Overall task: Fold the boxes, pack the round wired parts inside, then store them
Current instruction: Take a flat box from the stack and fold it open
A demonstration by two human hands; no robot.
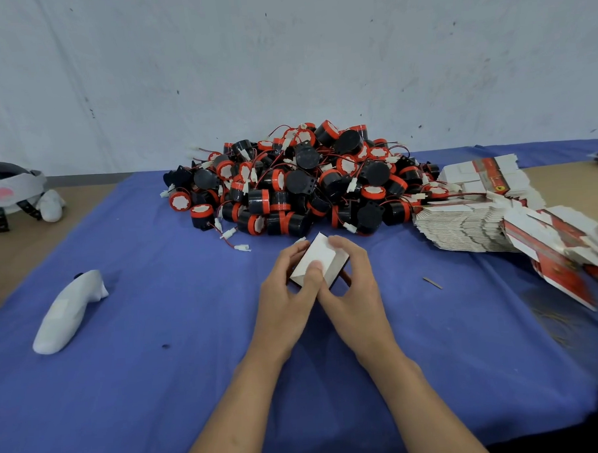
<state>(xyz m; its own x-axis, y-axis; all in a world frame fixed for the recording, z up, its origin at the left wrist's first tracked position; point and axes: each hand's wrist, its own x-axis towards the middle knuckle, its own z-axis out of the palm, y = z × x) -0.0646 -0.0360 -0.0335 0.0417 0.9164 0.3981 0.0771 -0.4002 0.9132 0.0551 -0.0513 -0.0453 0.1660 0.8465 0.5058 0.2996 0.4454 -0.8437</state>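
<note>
A small cardboard box (pixel 318 259), white on its visible faces with a dark lower edge, sits at the centre of the frame, held just above a blue cloth (pixel 153 376) that covers the table. Both hands are together and close around it: the left hand (pixel 287 295) grips its left side with the thumb pressed on a white flap, and the right hand (pixel 357 289) curls over its top and right side.

Just behind the box, in the middle of the frame, lies a large pile of round black-and-red parts with red wires and white plugs (pixel 299 181). To the right of the pile are stacks of flat, unfolded red-and-white boxes (pixel 469 229), some spilling toward the right edge.

At the left lies a white wrapped object (pixel 68 311). A padded headset (pixel 8 191) rests at the far left edge.
</note>
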